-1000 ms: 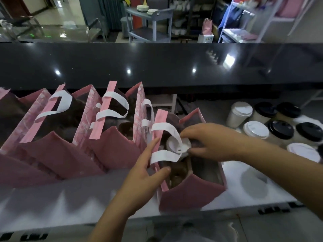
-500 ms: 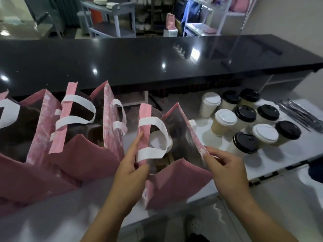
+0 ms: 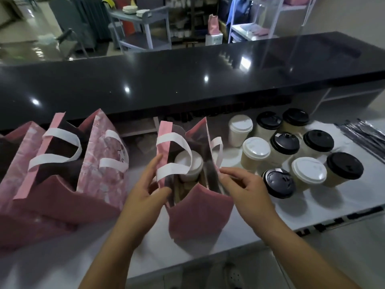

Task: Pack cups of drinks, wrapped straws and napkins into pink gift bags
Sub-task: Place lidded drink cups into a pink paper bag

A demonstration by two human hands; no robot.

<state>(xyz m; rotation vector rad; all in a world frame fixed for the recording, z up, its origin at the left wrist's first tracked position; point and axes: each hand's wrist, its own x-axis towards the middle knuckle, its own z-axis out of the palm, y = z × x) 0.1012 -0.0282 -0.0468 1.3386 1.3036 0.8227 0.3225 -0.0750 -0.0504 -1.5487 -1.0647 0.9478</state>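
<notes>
On the white table [image 3: 325, 207], left hand [image 3: 145, 190] and right hand [image 3: 248, 192] pinch opposite rims of the pink paper gift bag [image 3: 198, 209] — white-lidded paper cup [image 3: 188, 163] already inside — so filling continues, probably needing one hand freed to fetch more.

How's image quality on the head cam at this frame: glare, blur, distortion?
Head view: bright specular light spots on the glossy black counter. Wide-angle distortion bows its edges. The left hand, right hand and the pink bag they hold look soft, slightly motion-blurred. The cups read sharper, with soft shadows falling toward the camera on the white table. Bag interiors are dim.
</notes>
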